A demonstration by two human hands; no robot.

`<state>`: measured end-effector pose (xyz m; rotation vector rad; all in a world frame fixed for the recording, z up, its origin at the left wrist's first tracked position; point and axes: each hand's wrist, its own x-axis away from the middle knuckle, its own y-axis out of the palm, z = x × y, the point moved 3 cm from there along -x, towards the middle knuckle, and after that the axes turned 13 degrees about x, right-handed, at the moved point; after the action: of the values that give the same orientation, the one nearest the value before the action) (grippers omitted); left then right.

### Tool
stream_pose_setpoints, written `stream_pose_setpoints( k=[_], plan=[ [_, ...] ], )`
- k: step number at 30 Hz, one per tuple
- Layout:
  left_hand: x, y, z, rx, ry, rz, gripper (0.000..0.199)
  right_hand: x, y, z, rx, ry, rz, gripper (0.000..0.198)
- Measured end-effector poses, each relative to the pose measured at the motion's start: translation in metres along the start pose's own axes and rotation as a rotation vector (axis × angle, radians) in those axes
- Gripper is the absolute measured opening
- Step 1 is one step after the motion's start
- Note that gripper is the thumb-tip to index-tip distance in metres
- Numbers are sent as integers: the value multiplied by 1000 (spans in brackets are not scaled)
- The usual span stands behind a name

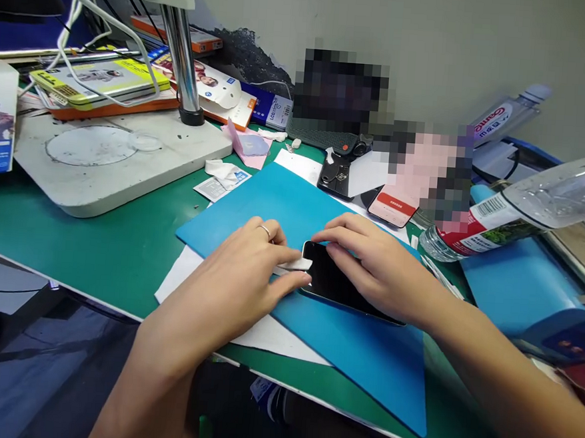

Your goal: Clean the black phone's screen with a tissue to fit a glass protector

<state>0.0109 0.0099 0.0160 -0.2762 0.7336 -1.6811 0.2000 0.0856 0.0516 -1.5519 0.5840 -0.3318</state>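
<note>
A smartphone (348,283) with a black screen lies on the blue mat (363,357). At its left end, my left hand (249,263), with a ring on one finger, pinches a small white folded piece (296,265) between thumb and fingers. That piece touches the phone's end; whether it is cloth or paper I cannot tell. My right hand (374,258) lies across the phone and holds it, with fingertips at the far left corner. The palm side and some fingers are hidden.
A stand base (177,151) with a metal post stands left. Behind the mat lie a dark phone (335,175) and a phone with a pink screen (399,200). A plastic bottle (492,226) leans at right. Boxes (102,82) are stacked at back left.
</note>
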Motion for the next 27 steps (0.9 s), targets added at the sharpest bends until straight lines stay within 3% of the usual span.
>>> stream_pose_setpoints(
  k=[14,20,27],
  plan=[
    [-1,2,2,-7,-19,-13,29,-9,19,-8,40,4,169,21],
    [-2,4,8,-128,-17,-68,32,-8,19,-7,12,25,194,19],
    [-5,8,7,-200,5,-33,24,-8,20,-6,1,16,179,22]
  ],
)
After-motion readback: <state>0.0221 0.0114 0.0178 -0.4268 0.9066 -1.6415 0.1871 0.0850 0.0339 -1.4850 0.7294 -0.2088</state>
